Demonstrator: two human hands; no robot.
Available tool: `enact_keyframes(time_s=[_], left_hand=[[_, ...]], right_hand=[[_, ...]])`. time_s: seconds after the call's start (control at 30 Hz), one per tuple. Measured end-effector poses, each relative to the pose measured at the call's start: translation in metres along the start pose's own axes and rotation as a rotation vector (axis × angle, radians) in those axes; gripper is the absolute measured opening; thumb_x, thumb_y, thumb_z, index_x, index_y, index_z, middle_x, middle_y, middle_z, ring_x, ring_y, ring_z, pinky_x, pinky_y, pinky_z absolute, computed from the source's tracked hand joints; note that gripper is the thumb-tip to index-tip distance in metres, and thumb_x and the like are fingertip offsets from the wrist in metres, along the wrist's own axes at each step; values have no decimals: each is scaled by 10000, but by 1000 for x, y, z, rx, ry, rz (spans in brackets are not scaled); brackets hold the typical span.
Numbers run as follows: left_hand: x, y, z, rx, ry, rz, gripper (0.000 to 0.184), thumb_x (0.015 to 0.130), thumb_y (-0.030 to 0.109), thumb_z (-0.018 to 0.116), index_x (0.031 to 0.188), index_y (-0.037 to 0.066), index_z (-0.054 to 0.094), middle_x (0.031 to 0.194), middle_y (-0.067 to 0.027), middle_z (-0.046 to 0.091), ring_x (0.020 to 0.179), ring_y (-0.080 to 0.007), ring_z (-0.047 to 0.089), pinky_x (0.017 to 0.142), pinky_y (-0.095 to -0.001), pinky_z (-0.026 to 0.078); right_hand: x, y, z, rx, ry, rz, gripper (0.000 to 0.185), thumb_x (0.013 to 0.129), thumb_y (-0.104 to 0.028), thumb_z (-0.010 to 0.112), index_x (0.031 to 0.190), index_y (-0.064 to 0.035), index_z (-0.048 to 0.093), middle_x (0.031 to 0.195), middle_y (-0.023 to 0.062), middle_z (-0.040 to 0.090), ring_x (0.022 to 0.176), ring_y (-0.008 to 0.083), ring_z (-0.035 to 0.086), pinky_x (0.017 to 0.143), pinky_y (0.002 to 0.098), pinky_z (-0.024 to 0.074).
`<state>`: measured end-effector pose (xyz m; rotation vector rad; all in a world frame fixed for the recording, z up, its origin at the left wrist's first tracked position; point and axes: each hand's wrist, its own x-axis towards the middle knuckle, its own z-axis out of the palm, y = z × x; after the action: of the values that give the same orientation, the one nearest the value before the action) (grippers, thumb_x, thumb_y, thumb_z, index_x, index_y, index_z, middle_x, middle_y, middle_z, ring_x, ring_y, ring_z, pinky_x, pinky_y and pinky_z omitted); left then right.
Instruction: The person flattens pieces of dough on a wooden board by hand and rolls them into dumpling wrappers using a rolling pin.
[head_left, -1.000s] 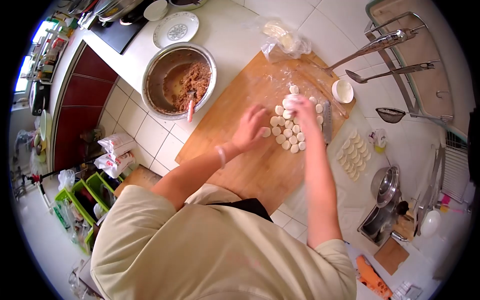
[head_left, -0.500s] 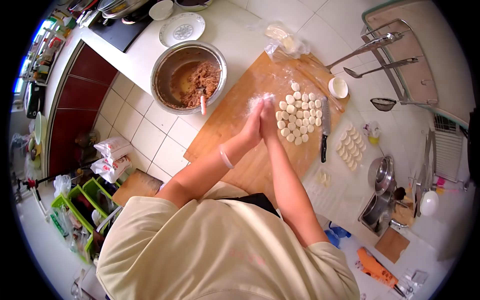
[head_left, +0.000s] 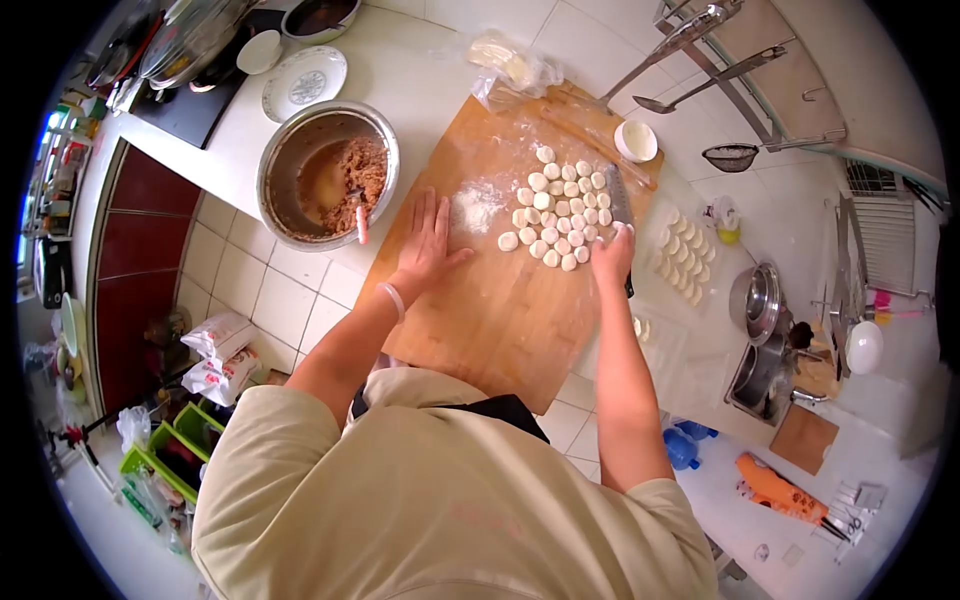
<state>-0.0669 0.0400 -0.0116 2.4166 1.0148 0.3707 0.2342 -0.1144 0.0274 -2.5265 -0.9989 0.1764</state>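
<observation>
My left hand (head_left: 430, 240) lies on the wooden board (head_left: 490, 310) near its left edge, fingers stretched out, holding nothing. Beside it is a patch of white flour (head_left: 478, 207). On the board's right side my right hand (head_left: 612, 258) is closed around a kitchen knife (head_left: 619, 195). The blade points away from me, and a bit of black handle shows past the hand. Many small round dough pieces (head_left: 563, 222) lie in a cluster left of the knife, close to my right fingers.
A steel bowl (head_left: 268, 180) of minced filling with a spoon stands left of the board. A rolling pin (head_left: 600, 148) and a white cup (head_left: 636, 141) are at the far edge. Shaped dumplings (head_left: 684, 258) sit at right, near the sink (head_left: 752, 385). A bag of dough (head_left: 505, 62) lies behind.
My hands were pressed together above the flour. They have separated: the left now rests flat on the board, the right has moved right and taken hold of the knife. The view has shifted too.
</observation>
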Motion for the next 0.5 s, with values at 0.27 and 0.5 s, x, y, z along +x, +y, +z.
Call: enact_keyframes(time_s=[0.27, 0.5], left_hand=[[84, 56, 36, -388, -126, 11, 749, 923, 337, 635, 1519, 69, 271, 1592, -207, 206, 1434, -420, 263, 1173, -462, 283], [15, 83, 29, -176, -72, 350, 788, 828, 307, 707, 1479, 51, 345, 1568, -220, 259, 1474, -385, 215, 1202, -539, 166]], right_hand=[[86, 1, 4, -76, -49, -201, 583, 846, -29, 621, 1400, -16, 443, 1395, 215, 494, 1288, 398, 477, 1091, 448, 394], [173, -23, 26, -493, -139, -364, 489, 897, -69, 548, 1382, -51, 485, 1362, 146, 536, 1216, 327, 510, 1018, 426, 447]])
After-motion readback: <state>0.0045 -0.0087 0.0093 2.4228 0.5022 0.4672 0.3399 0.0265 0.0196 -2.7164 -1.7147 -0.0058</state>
